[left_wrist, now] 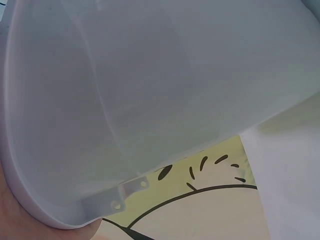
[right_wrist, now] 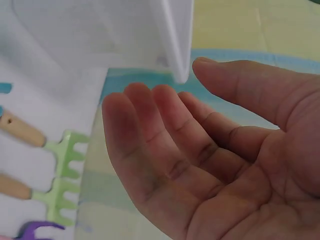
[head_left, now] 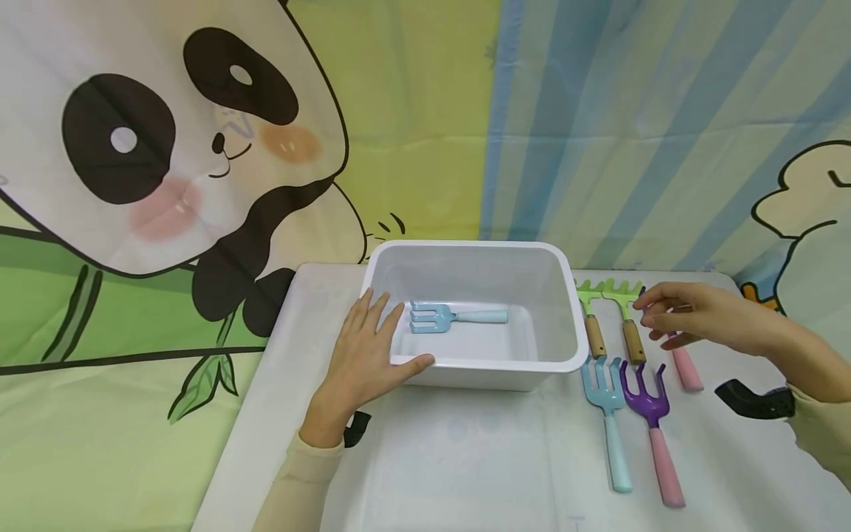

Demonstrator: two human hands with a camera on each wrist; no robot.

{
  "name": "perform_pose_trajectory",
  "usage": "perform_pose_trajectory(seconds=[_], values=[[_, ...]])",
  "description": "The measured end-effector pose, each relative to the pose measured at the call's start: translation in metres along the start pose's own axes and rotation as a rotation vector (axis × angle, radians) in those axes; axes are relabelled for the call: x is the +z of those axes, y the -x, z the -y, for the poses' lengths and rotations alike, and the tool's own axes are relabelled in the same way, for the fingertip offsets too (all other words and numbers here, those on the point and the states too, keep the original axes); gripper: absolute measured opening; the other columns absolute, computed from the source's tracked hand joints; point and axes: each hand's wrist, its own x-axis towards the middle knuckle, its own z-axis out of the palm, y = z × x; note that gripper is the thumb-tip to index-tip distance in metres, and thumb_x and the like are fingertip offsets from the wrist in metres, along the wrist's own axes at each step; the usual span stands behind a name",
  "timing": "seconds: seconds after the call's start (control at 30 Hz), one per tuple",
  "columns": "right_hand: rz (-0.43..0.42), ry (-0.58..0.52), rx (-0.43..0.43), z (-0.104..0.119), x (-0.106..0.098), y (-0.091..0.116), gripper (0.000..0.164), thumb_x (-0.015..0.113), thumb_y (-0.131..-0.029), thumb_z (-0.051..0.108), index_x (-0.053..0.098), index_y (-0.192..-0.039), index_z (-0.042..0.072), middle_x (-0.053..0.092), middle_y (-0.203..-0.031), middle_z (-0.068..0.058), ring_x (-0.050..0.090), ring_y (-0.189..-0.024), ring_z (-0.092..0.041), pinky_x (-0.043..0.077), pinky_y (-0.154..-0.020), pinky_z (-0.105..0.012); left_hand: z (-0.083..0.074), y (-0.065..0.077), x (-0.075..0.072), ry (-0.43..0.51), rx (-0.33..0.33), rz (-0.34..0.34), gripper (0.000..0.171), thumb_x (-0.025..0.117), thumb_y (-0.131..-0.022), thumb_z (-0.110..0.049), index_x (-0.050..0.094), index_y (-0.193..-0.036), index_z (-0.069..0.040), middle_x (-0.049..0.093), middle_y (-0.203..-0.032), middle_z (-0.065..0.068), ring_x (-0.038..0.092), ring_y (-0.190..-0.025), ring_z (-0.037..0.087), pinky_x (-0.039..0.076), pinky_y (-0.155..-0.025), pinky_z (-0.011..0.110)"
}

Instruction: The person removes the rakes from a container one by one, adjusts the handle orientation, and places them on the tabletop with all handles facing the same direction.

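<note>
A white plastic bin (head_left: pixel 472 377) stands on the table, and a light blue hand fork (head_left: pixel 435 318) lies inside it. My left hand (head_left: pixel 362 355) rests on the bin's left front corner with fingers spread; in the left wrist view, part of that hand (left_wrist: pixel 45 227) shows beneath the rim. Over the tools to the right, my right hand (head_left: pixel 705 318) hovers with loosely bent fingers, holding nothing. Two green rakes with wooden handles (head_left: pixel 633 341) lie near it. Another pink-handled tool (head_left: pixel 686 369) is partly hidden under this hand.
Right of the bin's front corner lie a second light blue hand fork (head_left: pixel 617 451) and a purple hand fork with a pink handle (head_left: pixel 665 465). The white table (head_left: pixel 459 458) backs onto a printed cloth (head_left: pixel 425 133) with a panda and stripes.
</note>
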Motion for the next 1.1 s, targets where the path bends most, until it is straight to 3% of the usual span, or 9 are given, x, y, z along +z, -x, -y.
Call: perform_pose_trajectory(seconds=[0.37, 0.63, 1.1], values=[[0.090, 0.004, -0.080, 0.064, 0.006, -0.048, 0.034, 0.058, -0.103, 0.015, 0.051, -0.131, -0.003, 0.060, -0.109, -0.017, 0.067, -0.095, -0.026, 0.059, -0.080, -0.038, 0.000, -0.001, 0.000, -0.019, -0.003, 0.005, 0.103, 0.045, -0.081, -0.086, 0.050, -0.147, -0.007, 0.038, -0.155, 0.019, 0.012, -0.150, 0.037, 0.009, -0.120, 0.050], [0.167, 0.009, -0.067, 0.090, 0.012, -0.085, 0.034, 0.058, -0.103, 0.017, 0.051, -0.132, 0.000, 0.059, -0.111, -0.018, 0.061, -0.104, -0.034, 0.057, -0.086, -0.041, 0.000, -0.001, -0.001, -0.021, 0.014, -0.018, 0.103, 0.046, -0.081, -0.086, 0.052, -0.144, -0.006, 0.040, -0.153, 0.021, 0.014, -0.150, 0.037, 0.010, -0.121, 0.049], [0.280, 0.053, -0.096, 0.121, 0.036, -0.155, 0.034, 0.058, -0.102, 0.014, 0.053, -0.131, -0.001, 0.061, -0.114, -0.016, 0.062, -0.103, -0.029, 0.055, -0.089, -0.045, 0.000, -0.001, -0.001, -0.031, 0.005, -0.003, 0.104, 0.044, -0.081, -0.087, 0.052, -0.145, -0.006, 0.040, -0.153, 0.020, 0.014, -0.149, 0.038, 0.005, -0.121, 0.045]])
